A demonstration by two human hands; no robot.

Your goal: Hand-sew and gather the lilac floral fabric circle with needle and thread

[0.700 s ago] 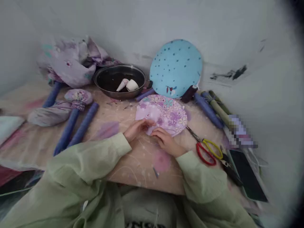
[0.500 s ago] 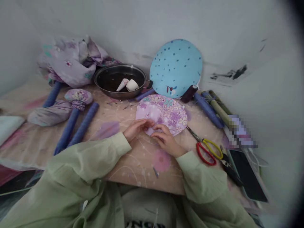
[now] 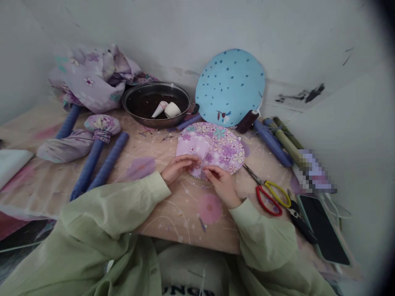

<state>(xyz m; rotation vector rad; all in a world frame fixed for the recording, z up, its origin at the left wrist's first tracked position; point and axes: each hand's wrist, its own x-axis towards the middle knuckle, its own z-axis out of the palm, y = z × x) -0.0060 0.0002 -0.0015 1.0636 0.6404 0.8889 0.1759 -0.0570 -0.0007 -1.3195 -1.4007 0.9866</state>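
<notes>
A round disc (image 3: 228,150) covered in purple flowered cloth lies on the table in front of me, with a plainer lilac patch on its left side. My left hand (image 3: 179,167) is at its lower left edge, fingers closed together over the cloth, thumb mostly hidden. Beside it, at the disc's lower edge, my right hand (image 3: 222,185) has thumb and forefinger pressed together in a pinch. What sits between those fingertips is too small to make out. Scissors (image 3: 268,189) with one red and one yellow handle lie to the right, their tips close to the disc.
A metal pan (image 3: 156,119) holds a white cone and small cup. Behind leans a blue dotted disc (image 3: 230,86), with a dark thread spool (image 3: 247,121) before it. Blue-wrapped rods (image 3: 108,162) lie left; pliers (image 3: 302,224) and a phone (image 3: 324,230) lie right.
My right hand has drawn slightly down and right, and its spread fingers have come together into a pinch. My left hand stays at the disc's edge, almost unmoved.
</notes>
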